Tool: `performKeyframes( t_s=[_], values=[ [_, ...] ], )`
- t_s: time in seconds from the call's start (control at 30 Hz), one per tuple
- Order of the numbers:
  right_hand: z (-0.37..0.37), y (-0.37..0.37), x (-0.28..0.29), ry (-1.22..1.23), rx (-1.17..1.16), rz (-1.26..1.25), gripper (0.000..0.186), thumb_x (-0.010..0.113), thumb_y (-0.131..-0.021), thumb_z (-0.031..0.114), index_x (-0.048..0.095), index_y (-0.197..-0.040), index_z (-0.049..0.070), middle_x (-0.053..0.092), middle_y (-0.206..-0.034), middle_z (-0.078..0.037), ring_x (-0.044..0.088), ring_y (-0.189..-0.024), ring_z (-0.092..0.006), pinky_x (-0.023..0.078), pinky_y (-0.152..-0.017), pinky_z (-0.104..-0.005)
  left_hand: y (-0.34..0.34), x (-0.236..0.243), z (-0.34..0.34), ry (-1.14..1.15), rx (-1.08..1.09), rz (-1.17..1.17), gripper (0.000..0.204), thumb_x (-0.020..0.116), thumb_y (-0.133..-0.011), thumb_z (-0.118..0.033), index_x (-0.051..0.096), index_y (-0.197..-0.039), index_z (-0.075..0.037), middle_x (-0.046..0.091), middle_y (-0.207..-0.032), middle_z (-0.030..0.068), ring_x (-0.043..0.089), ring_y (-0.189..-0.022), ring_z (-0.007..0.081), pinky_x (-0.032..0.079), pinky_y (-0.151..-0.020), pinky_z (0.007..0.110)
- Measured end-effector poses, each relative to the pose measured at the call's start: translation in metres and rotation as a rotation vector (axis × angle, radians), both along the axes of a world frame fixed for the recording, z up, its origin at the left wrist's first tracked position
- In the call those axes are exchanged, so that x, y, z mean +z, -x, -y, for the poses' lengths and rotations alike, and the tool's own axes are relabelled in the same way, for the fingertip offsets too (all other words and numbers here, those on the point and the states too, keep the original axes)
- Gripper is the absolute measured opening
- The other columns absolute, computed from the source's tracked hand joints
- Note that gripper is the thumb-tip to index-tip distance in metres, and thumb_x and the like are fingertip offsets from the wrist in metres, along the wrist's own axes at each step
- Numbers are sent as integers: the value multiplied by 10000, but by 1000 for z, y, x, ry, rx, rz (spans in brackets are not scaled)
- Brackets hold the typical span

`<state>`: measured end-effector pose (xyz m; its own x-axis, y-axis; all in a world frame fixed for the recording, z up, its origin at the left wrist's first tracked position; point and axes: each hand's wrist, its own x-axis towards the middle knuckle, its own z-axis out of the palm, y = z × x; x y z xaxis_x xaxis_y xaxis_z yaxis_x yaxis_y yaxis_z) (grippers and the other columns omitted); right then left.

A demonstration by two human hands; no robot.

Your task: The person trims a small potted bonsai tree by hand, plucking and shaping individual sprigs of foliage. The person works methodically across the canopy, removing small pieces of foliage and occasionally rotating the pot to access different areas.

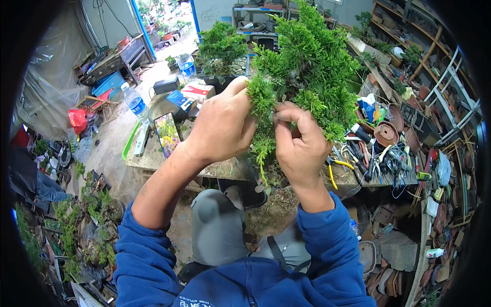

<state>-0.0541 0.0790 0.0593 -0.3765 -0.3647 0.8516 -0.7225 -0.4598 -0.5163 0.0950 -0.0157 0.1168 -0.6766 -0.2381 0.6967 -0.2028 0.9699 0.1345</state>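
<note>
Right hand (303,138) in close, thumb and forefinger nearly meeting at the one bushy green plant (317,66), any grip unclear; left hand (222,123) curled, fingertips hidden! Plant's base obscured, at the worktable (143,159); two water bottles (137,105) leftward.

White characters and small letters stand on the blue jacket (232,284), below the left hand (222,123). Out to that hand's left, a clear bottle (137,104) carries a blue label with white print. Just beyond the hand, a red-and-white box (198,92) and another bottle (186,67) with a blue label bear marks too small to read.
</note>
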Motion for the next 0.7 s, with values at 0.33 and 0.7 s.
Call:
performKeyframes(
  t_s=[0.33, 0.7],
  values=[
    [1, -2, 1, 39, -79, -21, 171, 716, -867, -63, 710, -974, 71, 787, -1000, -115, 763, -833, -221, 570, -665, -303, -7, 2, -8, -174, 198, -137, 101, 732, -784, -54, 708, -878, -27, 651, -873, 94, 653, -722, 240, 529, -664, 343],
    [-2, -5, 8, 21, -98, -42, 171, 710, -836, -69, 709, -970, 37, 785, -982, -133, 776, -862, -273, 602, -762, -340, 7, 1, -22, -844, 20, -405, 85, 750, -819, 7, 683, -871, 10, 642, -747, -52, 535, -662, 0, 423, -583, 192]
  ],
)
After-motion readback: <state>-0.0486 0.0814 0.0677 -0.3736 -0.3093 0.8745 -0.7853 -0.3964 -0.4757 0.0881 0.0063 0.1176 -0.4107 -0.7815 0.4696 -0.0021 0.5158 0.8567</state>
